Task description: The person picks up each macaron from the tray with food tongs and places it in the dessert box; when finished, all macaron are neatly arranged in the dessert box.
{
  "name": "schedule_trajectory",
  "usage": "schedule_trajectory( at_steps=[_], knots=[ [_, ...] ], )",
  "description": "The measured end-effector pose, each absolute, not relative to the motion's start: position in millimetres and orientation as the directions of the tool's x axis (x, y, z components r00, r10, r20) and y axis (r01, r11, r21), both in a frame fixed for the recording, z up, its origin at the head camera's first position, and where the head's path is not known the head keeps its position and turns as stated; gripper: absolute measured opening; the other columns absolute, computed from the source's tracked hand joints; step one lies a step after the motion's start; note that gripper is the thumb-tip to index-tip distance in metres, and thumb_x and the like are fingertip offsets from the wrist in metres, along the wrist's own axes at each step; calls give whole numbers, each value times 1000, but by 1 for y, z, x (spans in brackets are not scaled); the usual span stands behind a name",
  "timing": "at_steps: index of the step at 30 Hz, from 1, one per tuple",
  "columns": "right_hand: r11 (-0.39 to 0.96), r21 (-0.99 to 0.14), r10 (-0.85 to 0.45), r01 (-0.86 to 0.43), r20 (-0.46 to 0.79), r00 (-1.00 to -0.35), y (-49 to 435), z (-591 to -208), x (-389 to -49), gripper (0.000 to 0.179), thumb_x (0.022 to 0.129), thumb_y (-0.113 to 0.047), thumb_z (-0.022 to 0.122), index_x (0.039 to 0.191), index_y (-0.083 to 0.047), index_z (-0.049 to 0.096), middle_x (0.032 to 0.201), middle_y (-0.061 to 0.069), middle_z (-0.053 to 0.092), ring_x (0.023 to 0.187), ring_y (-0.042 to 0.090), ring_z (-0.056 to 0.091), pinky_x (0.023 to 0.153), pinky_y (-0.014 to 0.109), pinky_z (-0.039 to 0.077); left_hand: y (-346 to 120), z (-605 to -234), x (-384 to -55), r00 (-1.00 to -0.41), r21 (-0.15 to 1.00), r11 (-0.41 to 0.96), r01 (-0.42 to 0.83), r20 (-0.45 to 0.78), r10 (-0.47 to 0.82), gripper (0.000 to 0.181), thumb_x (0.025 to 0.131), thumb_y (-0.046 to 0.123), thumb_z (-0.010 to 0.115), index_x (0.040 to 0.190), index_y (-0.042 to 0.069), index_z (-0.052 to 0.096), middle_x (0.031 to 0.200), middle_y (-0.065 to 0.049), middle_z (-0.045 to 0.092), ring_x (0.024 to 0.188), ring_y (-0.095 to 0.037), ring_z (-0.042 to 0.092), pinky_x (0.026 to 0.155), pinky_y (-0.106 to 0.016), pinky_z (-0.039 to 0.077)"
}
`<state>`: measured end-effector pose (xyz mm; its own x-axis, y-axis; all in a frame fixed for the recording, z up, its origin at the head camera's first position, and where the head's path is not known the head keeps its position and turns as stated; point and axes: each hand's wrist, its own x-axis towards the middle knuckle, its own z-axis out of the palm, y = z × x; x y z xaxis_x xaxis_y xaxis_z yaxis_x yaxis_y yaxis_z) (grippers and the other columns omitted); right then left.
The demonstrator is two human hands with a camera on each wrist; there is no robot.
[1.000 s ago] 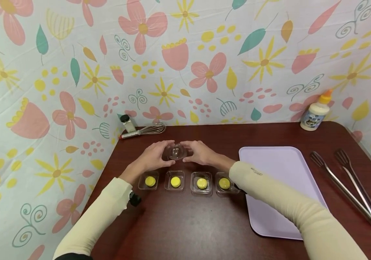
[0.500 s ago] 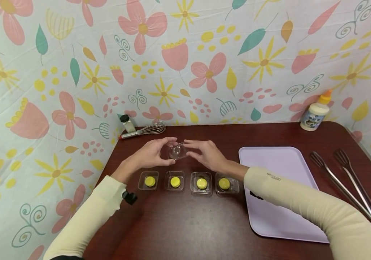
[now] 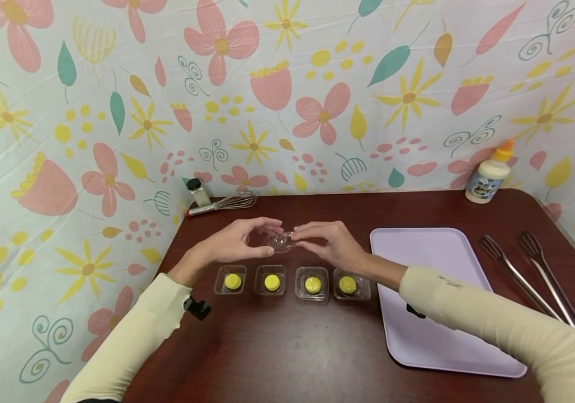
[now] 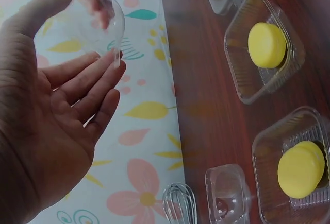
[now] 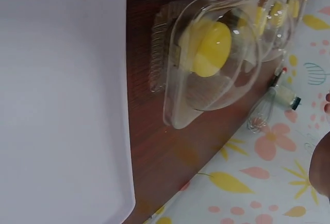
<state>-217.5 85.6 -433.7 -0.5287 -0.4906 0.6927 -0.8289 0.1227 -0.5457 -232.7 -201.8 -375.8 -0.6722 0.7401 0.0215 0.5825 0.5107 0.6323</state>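
Note:
A clear plastic dome lid is between my two hands, beyond the row of containers. My left hand holds its left side, thumb at one edge and fingertips at the other, as the left wrist view shows of the lid. Fingers of my right hand pinch its right edge. Below the hands stand several clear square containers, each with a yellow macaron-like round inside. The rightmost container has a domed lid over its yellow round. Little of the right hand shows in its wrist view.
Another clear lid lies on the table near a whisk and a black-capped jar. A lilac tray is under my right forearm. Metal tongs and a glue bottle stand farther right.
The lid has shifted slightly right and tilted. My right hand has moved right, its grip turning to a pinch at the lid's edge. The containers have stayed put.

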Motion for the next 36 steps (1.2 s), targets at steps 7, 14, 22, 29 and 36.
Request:
schedule_trajectory(
  at_steps=[7,14,22,29,36],
  knots=[
    [31,-616,-552,-787,646,-527,88,-427,-214,20,89,9,80,104,-5,83,101,4,81,94,23,78,85,26,60,-201,-374,-228,-663,670,457,585,72,745,52,101,29,75,150,21,59,139,4,69,126,-14,64,90,-39,52],
    [19,-802,-605,-597,466,-646,92,-417,-214,12,96,3,75,103,-4,82,97,8,80,93,28,77,83,33,62,-201,-380,-218,-627,538,412,735,309,715,62,93,26,86,148,16,61,137,2,71,117,-14,68,79,-31,54],
    [-29,-918,-612,-396,329,-719,95,-416,-219,11,100,2,70,102,0,80,96,21,78,95,42,76,90,51,60,-195,-391,-210,-519,360,376,854,520,678,90,80,21,97,155,8,50,152,-7,58,133,-22,60,103,-41,54],
    [-84,-980,-587,-181,195,-786,95,-414,-218,12,102,0,68,108,7,76,99,22,78,96,36,77,90,46,62,-190,-398,-206,-445,226,391,892,591,673,98,76,20,100,155,3,46,154,-12,54,142,-28,52,118,-41,43],
    [-175,-983,-604,53,65,-795,96,-413,-214,16,104,3,64,114,13,71,101,19,77,96,30,78,95,47,60,-188,-402,-207,-425,216,379,900,626,654,98,75,18,100,155,2,46,154,-14,53,142,-29,53,117,-40,44]
  ],
)
